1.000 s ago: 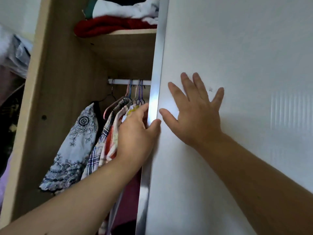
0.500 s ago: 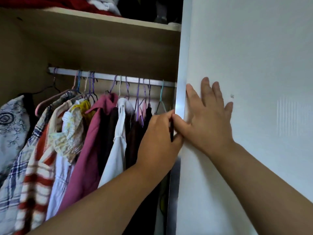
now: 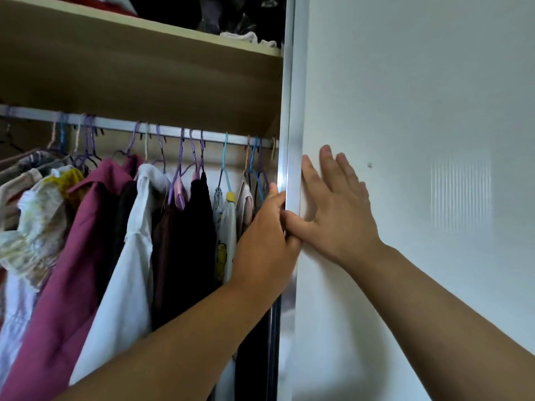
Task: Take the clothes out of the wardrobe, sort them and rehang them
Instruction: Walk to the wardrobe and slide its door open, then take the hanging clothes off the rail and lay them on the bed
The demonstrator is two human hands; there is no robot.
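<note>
A white sliding wardrobe door (image 3: pixel 405 111) with a metal edge strip (image 3: pixel 291 111) fills the right half. My left hand (image 3: pixel 266 241) grips that metal edge from the wardrobe side, fingers curled around it. My right hand (image 3: pixel 335 209) lies flat on the door's face, fingers spread, thumb at the edge touching my left hand. Inside, several clothes hang on a metal rail (image 3: pixel 144 130): a magenta shirt (image 3: pixel 66 270), a white shirt (image 3: pixel 127 270), dark garments (image 3: pixel 188 241) and a pale floral top (image 3: pixel 31 227).
A wooden shelf (image 3: pixel 144 53) runs above the rail with folded clothes (image 3: pixel 240 36) piled on it. Coloured wire hangers (image 3: pixel 224 160) hook over the rail close to the door edge.
The door has slid further right, uncovering more hanging clothes. Both hands stayed on the door and moved right with it.
</note>
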